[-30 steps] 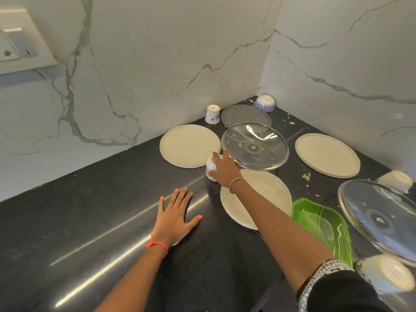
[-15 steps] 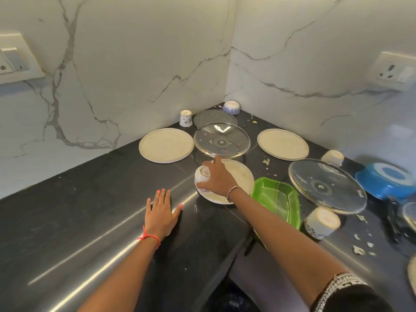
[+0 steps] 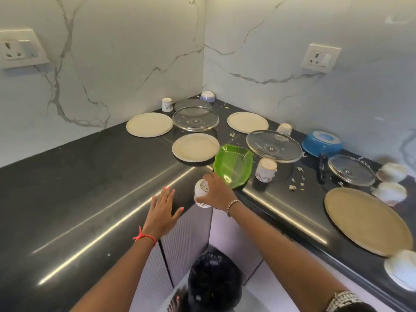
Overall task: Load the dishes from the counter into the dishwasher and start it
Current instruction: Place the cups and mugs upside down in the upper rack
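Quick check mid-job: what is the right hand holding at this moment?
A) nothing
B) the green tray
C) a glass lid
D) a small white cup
D: the right hand has its fingers curled round a small white cup by the inner corner of the counter, while the green tray lies on the counter.

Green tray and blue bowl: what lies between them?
In the head view, a glass lid lies between the green tray and blue bowl, with an inverted cup at its near edge.
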### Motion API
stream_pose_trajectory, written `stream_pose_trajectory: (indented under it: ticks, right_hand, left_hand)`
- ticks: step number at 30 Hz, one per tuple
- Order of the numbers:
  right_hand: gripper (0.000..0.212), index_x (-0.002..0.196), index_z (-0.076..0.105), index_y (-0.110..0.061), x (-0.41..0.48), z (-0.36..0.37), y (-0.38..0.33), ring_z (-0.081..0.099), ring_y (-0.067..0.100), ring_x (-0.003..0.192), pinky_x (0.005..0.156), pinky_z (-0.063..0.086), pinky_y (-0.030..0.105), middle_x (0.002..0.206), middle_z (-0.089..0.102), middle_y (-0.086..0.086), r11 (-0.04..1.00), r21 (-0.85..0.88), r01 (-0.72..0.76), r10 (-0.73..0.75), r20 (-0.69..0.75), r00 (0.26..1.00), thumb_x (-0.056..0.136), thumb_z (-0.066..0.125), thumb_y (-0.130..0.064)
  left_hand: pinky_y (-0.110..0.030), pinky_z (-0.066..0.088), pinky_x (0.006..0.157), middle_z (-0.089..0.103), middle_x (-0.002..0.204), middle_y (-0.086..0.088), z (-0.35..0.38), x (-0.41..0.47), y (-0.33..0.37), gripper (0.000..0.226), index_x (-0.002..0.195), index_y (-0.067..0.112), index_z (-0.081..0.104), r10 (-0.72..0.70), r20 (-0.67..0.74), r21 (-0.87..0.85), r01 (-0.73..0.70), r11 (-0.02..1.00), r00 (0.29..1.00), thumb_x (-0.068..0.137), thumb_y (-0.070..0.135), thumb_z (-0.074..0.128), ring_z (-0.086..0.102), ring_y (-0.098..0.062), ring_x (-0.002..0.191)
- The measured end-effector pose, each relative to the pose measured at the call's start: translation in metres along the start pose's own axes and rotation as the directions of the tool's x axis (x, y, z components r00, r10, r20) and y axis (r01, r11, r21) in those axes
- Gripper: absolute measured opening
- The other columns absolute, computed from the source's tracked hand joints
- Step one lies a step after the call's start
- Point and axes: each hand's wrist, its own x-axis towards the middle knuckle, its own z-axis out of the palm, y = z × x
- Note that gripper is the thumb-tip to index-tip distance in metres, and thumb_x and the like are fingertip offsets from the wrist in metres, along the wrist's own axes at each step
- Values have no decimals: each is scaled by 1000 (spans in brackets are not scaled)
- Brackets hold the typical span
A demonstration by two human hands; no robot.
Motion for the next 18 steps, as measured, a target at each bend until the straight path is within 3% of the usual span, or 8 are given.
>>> stream_pose_trajectory:
  ticks: [3,6,11,18]
  right_hand:
    - [74,131,40,-9,-44,9,8,40,29,120,97,43,42,130,38,11,999,14,-31,30,20,999,72,75,-34]
    - [76,134,38,-12,-81,18,13,38,30,122,97,44,42,134,36,12,998,-12,-61,61,45,997,72,74,-37]
    - [75,134,38,-13,-146,37,14,38,29,120,97,44,38,131,35,11,990,-32,-137,138,51,989,73,74,-37]
    - [74,133,39,-14,-249,72,3,39,28,118,94,44,36,130,35,9,962,-25,-273,274,8,962,72,74,-35]
  left_hand:
    - [-31,-12,112,3,157,-3,8,-36,11,98,149,10,9,59,38,48,-60,997,998,70,68,-2,-10,-13,143]
    - [-30,-15,110,1,157,-2,17,-68,19,99,149,12,8,74,67,73,-79,994,995,68,68,-2,-16,-9,138]
    - [-31,-16,109,-4,157,-5,27,-115,26,104,149,10,1,95,177,72,-109,991,980,64,70,-5,-9,-18,145]
    - [-30,-16,109,-6,157,-4,45,-200,38,103,149,12,-2,204,250,80,-230,970,947,63,68,-10,-10,-18,144]
